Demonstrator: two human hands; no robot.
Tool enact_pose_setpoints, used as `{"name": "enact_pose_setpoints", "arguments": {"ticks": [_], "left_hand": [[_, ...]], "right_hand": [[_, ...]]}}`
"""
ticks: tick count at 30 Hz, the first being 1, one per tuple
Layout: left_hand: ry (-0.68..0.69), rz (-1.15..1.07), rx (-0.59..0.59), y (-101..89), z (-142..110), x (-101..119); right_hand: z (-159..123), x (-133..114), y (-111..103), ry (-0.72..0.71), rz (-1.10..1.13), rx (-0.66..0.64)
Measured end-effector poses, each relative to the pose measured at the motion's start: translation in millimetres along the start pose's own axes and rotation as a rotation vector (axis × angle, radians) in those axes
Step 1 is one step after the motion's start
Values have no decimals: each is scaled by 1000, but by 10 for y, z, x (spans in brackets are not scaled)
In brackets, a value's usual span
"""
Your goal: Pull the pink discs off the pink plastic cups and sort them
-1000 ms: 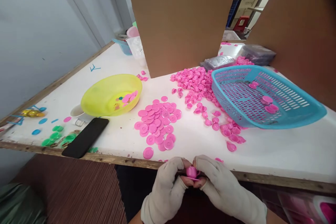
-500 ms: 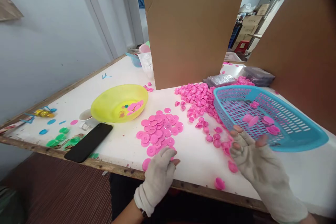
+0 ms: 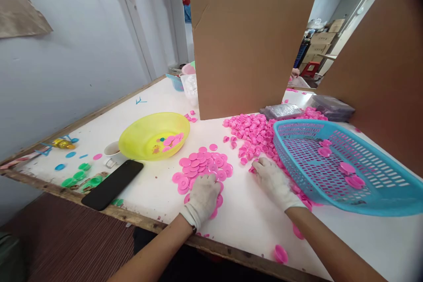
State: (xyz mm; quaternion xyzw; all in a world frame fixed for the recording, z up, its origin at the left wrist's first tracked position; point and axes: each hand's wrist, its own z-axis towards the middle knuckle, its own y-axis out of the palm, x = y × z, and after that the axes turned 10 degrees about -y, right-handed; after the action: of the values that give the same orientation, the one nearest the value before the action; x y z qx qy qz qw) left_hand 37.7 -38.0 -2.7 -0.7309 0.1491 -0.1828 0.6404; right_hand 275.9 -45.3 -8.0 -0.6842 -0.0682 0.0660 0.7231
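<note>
My left hand (image 3: 204, 194), in a white glove with bare fingertips, reaches down onto a spread of flat round pink discs (image 3: 198, 163). Its fingers are curled against a disc near the pile's right side; the fingertips are partly hidden. My right hand (image 3: 271, 181), gloved the same way, is at the near edge of a heap of small pink cups (image 3: 253, 130). Thumb and fingers close on a pink cup (image 3: 252, 169) there. To the right, a blue perforated basket (image 3: 309, 189) holds several pink pieces (image 3: 355, 181), some seeming to be a cup joined with a disc.
A yellow bowl (image 3: 139, 141) with a few discs stands left, beside a white cup (image 3: 112, 152) and black phone (image 3: 114, 185). Green pieces (image 3: 79, 176) lie near the wooden table edge. Cardboard panels (image 3: 251, 53) rise behind. Another person's hand (image 3: 295, 73) shows far back.
My right hand has left the basket's near side, where it was open, and moved left to the cups. A blurred pink piece now rests in the basket. My left hand moved forward onto the discs.
</note>
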Motion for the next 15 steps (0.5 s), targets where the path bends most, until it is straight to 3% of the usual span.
{"name": "enact_pose_setpoints", "arguments": {"ticks": [3, 7, 9, 12, 15], "left_hand": [[12, -80, 77, -2, -47, 19], [-102, -568, 105, 7, -85, 123], [-177, -898, 23, 17, -67, 188], [-301, -1269, -151, 36, -24, 234], [-371, -1480, -195, 59, -30, 201]], "right_hand": [[96, -19, -10, -27, 18, -16], [-37, -130, -63, -57, 123, -3], [-170, -205, -78, -46, 369, 41], [-365, -324, -60, 75, 935, 54], [-498, -446, -13, 278, 1391, -105]]}}
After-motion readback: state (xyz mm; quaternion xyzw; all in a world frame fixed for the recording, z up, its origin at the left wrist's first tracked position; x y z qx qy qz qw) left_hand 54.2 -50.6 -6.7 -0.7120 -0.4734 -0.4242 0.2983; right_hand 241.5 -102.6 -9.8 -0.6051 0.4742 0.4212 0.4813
